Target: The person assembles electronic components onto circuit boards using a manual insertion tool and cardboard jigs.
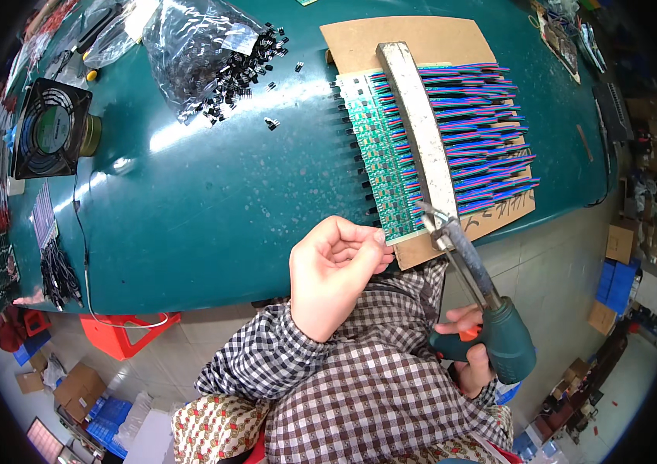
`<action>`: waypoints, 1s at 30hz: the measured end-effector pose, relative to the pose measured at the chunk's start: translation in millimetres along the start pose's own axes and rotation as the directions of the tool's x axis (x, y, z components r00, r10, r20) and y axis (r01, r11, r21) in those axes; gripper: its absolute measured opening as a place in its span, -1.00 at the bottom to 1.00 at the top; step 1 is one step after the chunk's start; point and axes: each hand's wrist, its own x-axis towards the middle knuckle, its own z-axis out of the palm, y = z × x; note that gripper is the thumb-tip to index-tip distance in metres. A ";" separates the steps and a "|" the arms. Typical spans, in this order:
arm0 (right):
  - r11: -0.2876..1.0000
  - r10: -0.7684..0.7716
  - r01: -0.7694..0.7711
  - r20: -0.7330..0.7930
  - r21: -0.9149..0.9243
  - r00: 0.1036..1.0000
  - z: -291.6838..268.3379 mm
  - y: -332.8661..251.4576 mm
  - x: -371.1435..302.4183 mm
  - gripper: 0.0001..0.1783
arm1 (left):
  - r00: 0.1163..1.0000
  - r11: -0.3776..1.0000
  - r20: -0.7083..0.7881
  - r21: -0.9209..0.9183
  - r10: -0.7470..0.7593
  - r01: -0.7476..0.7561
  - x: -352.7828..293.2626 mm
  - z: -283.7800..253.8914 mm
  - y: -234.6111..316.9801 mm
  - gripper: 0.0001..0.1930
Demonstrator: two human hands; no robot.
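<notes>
My left hand point(334, 271) is closed in a pinch at the near left corner of a green circuit board panel point(375, 147); whatever its fingertips grip is hidden. My right hand point(477, 370) wraps around a dark green soldering gun point(512, 344) with an orange trigger. The gun's metal tip reaches the panel's near end, beside the left fingertips. Black components stick out along the panel's left edge. Red, blue and black wires point(483, 143) run off its right side, under a worn metal bar point(419, 127) lying across them. Beneath everything is a cardboard sheet point(421, 39).
A clear plastic bag point(189, 46) spills small black components point(239, 85) onto the green tabletop point(228, 201). At the left stand a black fan point(51, 127) with a trailing cable and a bundle of wires point(58, 263). A red stool point(119, 334) sits below the table edge.
</notes>
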 end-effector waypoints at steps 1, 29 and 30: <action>1.000 0.012 -0.012 0.009 -0.012 1.000 -4.8 3.3 -4.1 -0.48 | 1.000 1.000 -0.001 -0.004 0.024 -0.024 -0.2 0.1 -1.7 -0.89; 0.987 0.126 -0.127 0.017 0.094 0.992 -15.5 18.1 -18.0 -0.68 | 0.999 0.999 0.010 -0.003 0.038 -0.038 0.6 0.3 -0.8 -0.90; 0.987 0.127 -0.130 0.027 0.098 0.991 -16.4 18.8 -18.4 -0.67 | 0.999 0.999 0.009 -0.003 0.036 -0.036 0.7 0.3 -0.6 -0.90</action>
